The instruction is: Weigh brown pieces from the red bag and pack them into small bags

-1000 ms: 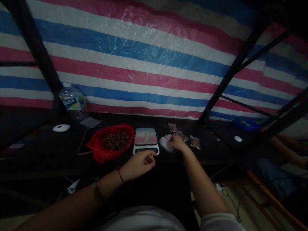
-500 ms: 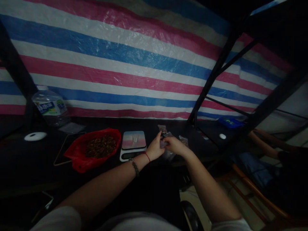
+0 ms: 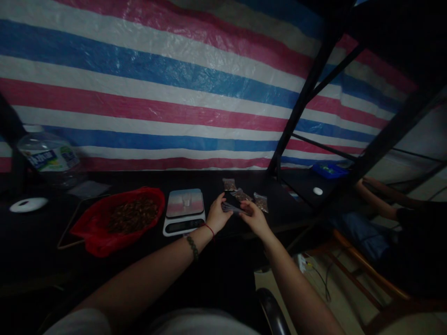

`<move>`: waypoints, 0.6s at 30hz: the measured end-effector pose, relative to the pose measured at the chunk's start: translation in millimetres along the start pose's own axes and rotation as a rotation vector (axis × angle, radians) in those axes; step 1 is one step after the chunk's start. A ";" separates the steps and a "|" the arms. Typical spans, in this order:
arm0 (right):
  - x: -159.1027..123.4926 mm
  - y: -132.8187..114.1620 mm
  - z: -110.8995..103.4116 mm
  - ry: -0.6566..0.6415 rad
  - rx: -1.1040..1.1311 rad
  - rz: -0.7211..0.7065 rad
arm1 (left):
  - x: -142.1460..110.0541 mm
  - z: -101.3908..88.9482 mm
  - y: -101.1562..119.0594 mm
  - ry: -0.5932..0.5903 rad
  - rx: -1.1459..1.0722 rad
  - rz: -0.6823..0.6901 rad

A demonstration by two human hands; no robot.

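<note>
Between my two hands is a clear plastic bag [image 3: 233,208], held flat by its sides; whether it is one bag or a thin stack I cannot tell. My left hand [image 3: 218,214] is closed on its left side, with a red string and a beaded bracelet at the wrist. Fingers of my right hand [image 3: 254,216] grip the right side. Just beyond lie small filled bags: one at the back [image 3: 229,184], another in the middle [image 3: 241,195] and a third to the right [image 3: 260,202]. A white scale [image 3: 185,226] with a small clear cup [image 3: 186,200] on it stands left of my hands.
Left of the scale, a red plastic bag [image 3: 89,232] holds a heap of brown pieces [image 3: 134,215]. Farther left are a large bottle [image 3: 52,160] and a white oval object [image 3: 28,204]. Another person's arm [image 3: 377,200] and a blue tray [image 3: 328,171] are at right.
My hands have moved slightly apart, and the clear bag now shows flat between them. The filled bags behind are less covered. The camera view has shifted a little to the right.
</note>
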State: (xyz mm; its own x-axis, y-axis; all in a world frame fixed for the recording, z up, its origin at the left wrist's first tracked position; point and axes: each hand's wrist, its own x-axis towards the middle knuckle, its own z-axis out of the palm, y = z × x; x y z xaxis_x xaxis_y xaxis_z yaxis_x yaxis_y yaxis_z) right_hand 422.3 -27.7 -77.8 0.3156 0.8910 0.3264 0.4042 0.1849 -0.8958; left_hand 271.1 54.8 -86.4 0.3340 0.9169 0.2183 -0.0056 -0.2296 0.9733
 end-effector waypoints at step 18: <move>-2.4 6.2 10.7 -0.028 0.225 0.074 | -5.2 7.9 8.4 -0.041 -0.042 -0.152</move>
State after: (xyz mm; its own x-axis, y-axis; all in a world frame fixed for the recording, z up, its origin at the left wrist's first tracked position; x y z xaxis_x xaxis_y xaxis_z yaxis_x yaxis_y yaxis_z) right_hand 414.9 -24.2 -87.3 0.3122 0.9160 0.2519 0.1780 0.2041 -0.9626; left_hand 276.7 45.5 -80.0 0.3717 0.9260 0.0661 0.0087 -0.0747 0.9972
